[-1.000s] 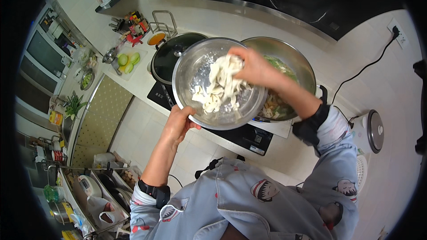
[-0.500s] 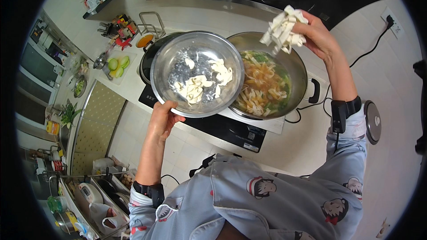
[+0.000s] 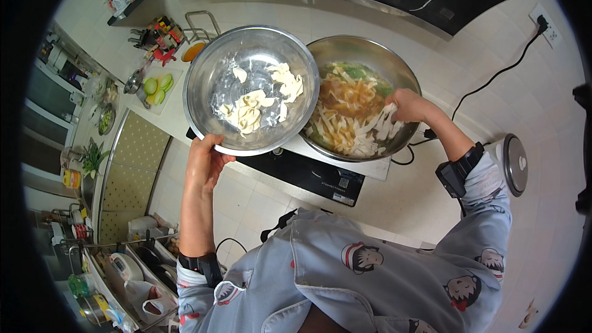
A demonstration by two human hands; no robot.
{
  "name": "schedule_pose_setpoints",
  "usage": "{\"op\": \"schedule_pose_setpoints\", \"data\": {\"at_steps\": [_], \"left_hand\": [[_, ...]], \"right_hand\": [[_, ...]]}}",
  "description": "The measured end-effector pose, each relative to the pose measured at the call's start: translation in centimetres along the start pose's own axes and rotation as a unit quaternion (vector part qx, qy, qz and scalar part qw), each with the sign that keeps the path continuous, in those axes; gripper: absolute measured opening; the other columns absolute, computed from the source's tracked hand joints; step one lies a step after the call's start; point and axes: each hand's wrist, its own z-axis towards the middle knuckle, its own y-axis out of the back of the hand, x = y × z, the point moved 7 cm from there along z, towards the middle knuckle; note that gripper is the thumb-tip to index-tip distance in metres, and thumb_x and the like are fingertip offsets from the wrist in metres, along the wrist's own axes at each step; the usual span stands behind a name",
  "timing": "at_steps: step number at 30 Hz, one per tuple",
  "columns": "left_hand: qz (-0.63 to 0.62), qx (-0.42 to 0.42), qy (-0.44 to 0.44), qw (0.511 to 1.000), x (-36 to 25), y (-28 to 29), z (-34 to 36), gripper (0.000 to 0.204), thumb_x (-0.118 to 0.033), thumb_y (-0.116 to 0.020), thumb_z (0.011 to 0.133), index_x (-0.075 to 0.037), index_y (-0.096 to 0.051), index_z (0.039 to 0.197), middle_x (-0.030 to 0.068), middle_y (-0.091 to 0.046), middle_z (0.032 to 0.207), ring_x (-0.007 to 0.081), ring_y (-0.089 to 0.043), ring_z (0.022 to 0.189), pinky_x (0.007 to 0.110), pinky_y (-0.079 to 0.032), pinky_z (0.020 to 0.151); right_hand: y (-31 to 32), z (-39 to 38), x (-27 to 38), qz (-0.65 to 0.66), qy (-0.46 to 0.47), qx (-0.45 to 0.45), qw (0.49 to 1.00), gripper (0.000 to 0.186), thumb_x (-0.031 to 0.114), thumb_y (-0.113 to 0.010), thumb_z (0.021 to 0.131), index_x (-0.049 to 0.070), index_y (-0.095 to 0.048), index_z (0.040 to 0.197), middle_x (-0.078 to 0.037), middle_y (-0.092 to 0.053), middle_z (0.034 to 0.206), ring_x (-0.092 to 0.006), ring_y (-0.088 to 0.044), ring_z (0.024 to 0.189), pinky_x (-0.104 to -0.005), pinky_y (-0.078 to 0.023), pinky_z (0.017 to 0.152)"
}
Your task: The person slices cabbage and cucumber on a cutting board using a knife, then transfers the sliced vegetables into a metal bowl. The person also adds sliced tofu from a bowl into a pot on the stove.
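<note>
My left hand [image 3: 208, 159] grips the near rim of a wide steel bowl [image 3: 206, 111], which is raised above the stove. White floured noodles [image 3: 248, 113] lie in a few clumps inside, among streaks of flour. To the right stands a steel pot [image 3: 394, 68] of orange-brown broth with greens and noodles. My right hand [image 3: 412, 108] is low over the pot's right side, its fingers closed round a bunch of white noodles [image 3: 386, 124]. Pale noodles lie on the broth just below it. The bowl's right rim overlaps the pot's left edge.
A black induction cooker [image 3: 320, 179] lies along the counter under the pot and bowl. Farther left are a cutting board with green slices [image 3: 154, 91], an orange-filled bowl [image 3: 193, 52] and seasoning bottles. A black cord [image 3: 487, 83] runs to the wall socket. A lidded container [image 3: 513, 163] stands right.
My right hand has come down from above the pot's far rim into it, and part of its noodles now lies on the broth. The bowl has shifted left and slightly away.
</note>
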Motion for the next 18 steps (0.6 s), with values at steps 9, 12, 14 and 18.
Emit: {"op": "schedule_pose_setpoints", "data": {"at_steps": [9,12,14,18], "left_hand": [[-0.01,-0.024,0.01,1.0,0.2,0.3,-0.8,0.026,-0.007,-0.051,0.084,0.012,-0.054,0.102,0.0157,-0.065,0.08,0.0196,-0.063,0.055,0.028,-0.055,0.046],[-0.001,-0.034,0.012,0.999,0.3,0.6,-1.0,0.027,-0.007,-0.051,0.083,0.013,-0.054,0.102,0.0158,-0.065,0.08,0.0195,-0.063,0.056,0.028,-0.055,0.046],[-0.011,-0.026,0.001,1.0,0.3,0.7,-0.9,0.027,-0.007,-0.052,0.083,0.013,-0.054,0.102,0.0158,-0.065,0.08,0.0194,-0.063,0.056,0.028,-0.056,0.047],[0.001,-0.04,0.005,0.999,0.5,1.3,-0.9,0.027,-0.007,-0.053,0.084,0.013,-0.054,0.101,0.0157,-0.065,0.081,0.0194,-0.063,0.057,0.028,-0.056,0.048]], "right_hand": [[4.8,10.8,-3.1,-0.037,0.012,-0.269,0.962,0.023,0.0,-0.059,0.075,0.002,-0.069,0.095,-0.026,-0.065,0.093,-0.0413,-0.062,0.094,-0.0455,-0.05,0.081],[5.8,14.1,-3.2,-0.01,0.028,-0.286,0.958,0.02,0.0,-0.057,0.075,0.002,-0.07,0.09,-0.026,-0.065,0.088,-0.0419,-0.062,0.092,-0.0464,-0.049,0.08],[6.3,15.3,-3.1,-0.007,0.063,-0.304,0.951,0.019,0.0,-0.057,0.074,0.002,-0.07,0.088,-0.026,-0.065,0.088,-0.0425,-0.062,0.092,-0.0466,-0.049,0.079],[7.1,14.9,-5.0,-0.088,-0.021,-0.324,0.942,0.02,-0.003,-0.054,0.072,-0.001,-0.069,0.085,-0.028,-0.064,0.088,-0.0439,-0.061,0.09,-0.0467,-0.05,0.078]]}}
